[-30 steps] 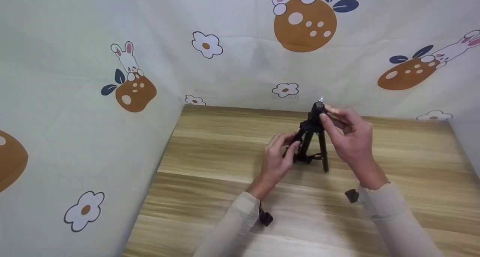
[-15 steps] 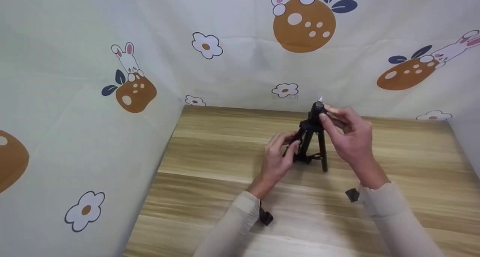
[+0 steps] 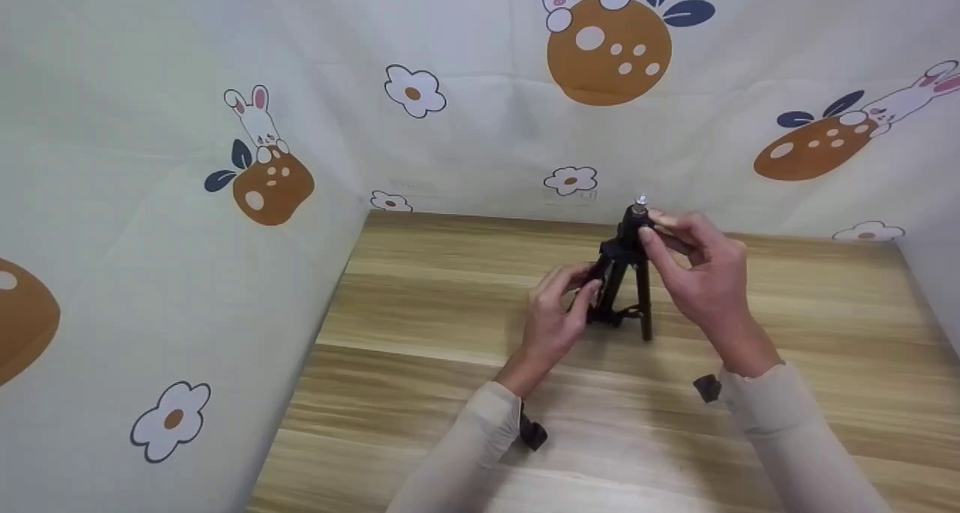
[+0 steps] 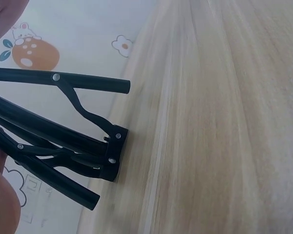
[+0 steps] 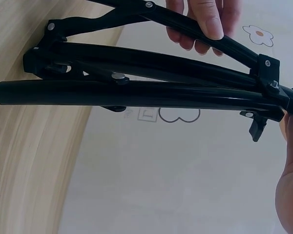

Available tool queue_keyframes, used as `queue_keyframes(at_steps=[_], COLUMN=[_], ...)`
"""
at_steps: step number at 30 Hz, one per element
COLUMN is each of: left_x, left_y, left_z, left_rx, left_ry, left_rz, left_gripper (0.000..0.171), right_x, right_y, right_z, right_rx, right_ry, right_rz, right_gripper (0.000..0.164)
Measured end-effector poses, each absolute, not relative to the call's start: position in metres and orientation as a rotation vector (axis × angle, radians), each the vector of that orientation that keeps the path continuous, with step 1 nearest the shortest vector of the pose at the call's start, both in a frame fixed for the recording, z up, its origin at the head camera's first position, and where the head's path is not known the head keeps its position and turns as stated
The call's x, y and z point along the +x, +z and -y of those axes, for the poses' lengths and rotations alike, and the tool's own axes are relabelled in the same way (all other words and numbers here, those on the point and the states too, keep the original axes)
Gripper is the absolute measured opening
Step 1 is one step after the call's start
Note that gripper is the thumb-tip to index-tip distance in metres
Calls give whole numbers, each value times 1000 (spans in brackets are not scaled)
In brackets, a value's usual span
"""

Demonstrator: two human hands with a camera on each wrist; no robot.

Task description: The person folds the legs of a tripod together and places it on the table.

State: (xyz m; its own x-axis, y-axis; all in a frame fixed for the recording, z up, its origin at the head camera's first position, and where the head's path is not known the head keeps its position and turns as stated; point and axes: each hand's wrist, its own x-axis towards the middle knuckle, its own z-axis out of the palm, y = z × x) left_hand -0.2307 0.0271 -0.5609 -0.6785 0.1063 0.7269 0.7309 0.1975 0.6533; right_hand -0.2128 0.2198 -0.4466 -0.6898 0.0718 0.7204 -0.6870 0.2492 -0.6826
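Observation:
A small black tripod (image 3: 616,282) stands upright near the back of the table, its legs only partly spread. A silver screw tip (image 3: 641,199) sticks up from its top. My left hand (image 3: 555,310) pinches one leg between thumb and fingers. With thumb and fingertips, my right hand (image 3: 705,273) grips the black collar just under the screw. In the right wrist view, hinged braces join the tripod legs (image 5: 151,95), and a small lever (image 5: 257,127) juts from the leg joint. The left wrist view shows the tripod's lower bracket (image 4: 115,153) close over the wood.
The wood-grain table (image 3: 420,288) meets a pale printed backdrop (image 3: 480,123) right behind the tripod. Another backdrop panel (image 3: 172,273) rises along the left side. Black wrist mounts (image 3: 533,432) hang from both sleeves.
The tripod's right leg has drawn slightly inward to the left, and a little more metal shows under the screw tip. Both hands keep their holds with almost no movement.

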Motion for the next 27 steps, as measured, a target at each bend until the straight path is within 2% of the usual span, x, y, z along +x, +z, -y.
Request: queue_keyframes(at_steps=[27], left_x=[-229], left_y=[-558], left_z=[-30], left_rx=[-783], left_ry=[-1585], left_rz=[1907], left_gripper=[20], right_x=[-214], right_y=[-447], right_z=[-219], right_rx=[549], right_ry=[1435], right_rz=[1884], right_gripper=[24])
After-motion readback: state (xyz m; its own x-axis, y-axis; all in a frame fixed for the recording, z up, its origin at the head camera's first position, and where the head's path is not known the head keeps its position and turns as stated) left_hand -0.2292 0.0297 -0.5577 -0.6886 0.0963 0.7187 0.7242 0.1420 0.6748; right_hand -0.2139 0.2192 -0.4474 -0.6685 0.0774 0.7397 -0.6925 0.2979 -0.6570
